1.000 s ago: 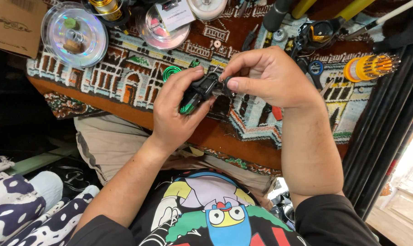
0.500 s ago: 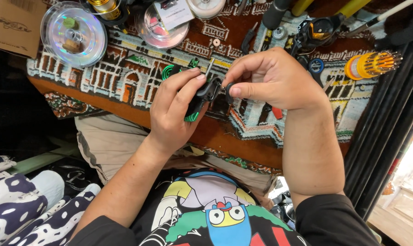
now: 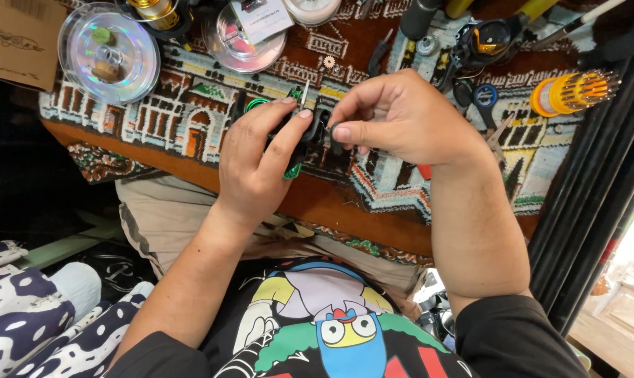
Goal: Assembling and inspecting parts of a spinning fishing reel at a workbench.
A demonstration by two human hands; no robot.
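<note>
head view: both hands [image 3: 331,140] grip what seems a black reel [image 3: 310,136].

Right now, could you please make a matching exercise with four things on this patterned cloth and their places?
Things:
1. black and green fishing reel
2. clear round line spool
3. brown cardboard box
4. orange and yellow bit holder

Places:
A. far right
B. between left hand and right hand
C. top left corner
D. right of the box

Pairs: 1-B, 2-D, 3-C, 4-A
</note>
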